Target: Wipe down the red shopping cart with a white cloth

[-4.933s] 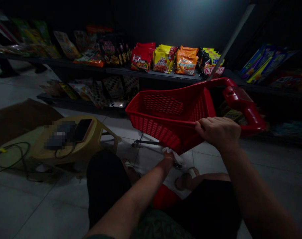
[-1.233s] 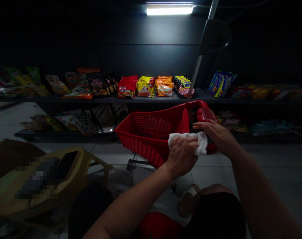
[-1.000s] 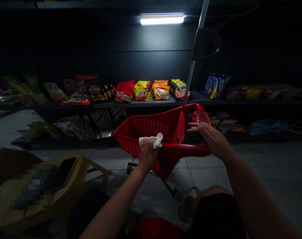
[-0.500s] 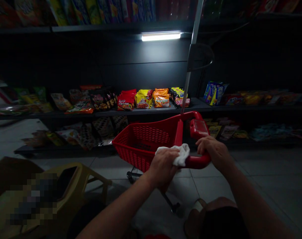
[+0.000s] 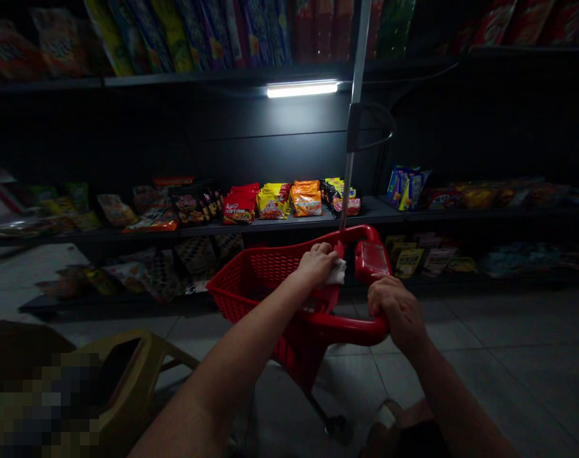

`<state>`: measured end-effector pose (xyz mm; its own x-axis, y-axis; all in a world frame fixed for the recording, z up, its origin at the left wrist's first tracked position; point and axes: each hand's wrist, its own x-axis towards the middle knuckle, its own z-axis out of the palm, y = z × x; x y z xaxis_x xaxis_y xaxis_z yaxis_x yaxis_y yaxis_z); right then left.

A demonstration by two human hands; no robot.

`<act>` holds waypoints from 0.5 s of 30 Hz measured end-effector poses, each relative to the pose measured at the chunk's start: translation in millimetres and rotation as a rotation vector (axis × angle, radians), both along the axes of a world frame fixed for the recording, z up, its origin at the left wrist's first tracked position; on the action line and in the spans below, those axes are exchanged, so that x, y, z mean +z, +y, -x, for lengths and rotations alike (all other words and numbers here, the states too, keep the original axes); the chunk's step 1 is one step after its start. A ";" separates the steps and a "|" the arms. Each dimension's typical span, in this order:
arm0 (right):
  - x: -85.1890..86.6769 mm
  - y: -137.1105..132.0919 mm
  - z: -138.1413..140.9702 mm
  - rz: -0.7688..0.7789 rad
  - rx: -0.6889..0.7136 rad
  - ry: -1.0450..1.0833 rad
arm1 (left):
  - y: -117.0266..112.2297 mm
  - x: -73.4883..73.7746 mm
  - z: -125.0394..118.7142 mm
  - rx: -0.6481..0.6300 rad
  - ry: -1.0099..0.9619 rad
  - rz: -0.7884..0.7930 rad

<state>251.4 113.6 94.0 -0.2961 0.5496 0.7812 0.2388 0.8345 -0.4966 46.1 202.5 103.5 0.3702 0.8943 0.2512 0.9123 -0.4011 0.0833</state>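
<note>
Left hand (image 5: pixel 319 264): fingers curled closed over a white cloth (image 5: pixel 338 273), with the cloth bunched under the palm and pressed on the far part of the rim of a red plastic shopping cart (image 5: pixel 251 286). Only a small part of the cloth shows, at the thumb side of the hand.

Right hand (image 5: pixel 398 312): fingers closed around the cart's red handle (image 5: pixel 346 329), gripping it near its right end. The hands are apart, with the left hand farther into the cart.

The cart stands on grey floor tiles (image 5: pixel 413 375), tilted up toward the person, with one caster (image 5: pixel 337 427) visible beneath it. A metal pole (image 5: pixel 353 95) rises from its far end, past a dark shelf (image 5: pixel 289 222) holding red, yellow and orange instant noodle packets (image 5: pixel 307 199). More packets fill an upper shelf (image 5: pixel 198 32) and a lower one. A strip light (image 5: pixel 301 90) is fixed to the dark back wall.

At near left stands a yellow plastic stool (image 5: pixel 136 381). A dark flat object (image 5: pixel 120 364) lies on it; its identity cannot be confirmed in this light.
</note>
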 end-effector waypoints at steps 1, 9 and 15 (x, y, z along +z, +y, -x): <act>0.3 -4.0 2.7 -0.003 -0.005 -0.001 | 5.4 -1.7 -0.1 0.049 -0.013 -0.019; -1.6 -23.7 24.5 -0.001 -0.036 0.041 | -6.5 0.7 47.4 0.276 -0.151 0.025; -7.2 -17.3 43.3 0.015 -0.084 0.047 | -131.6 11.8 47.6 -0.087 -0.481 -0.250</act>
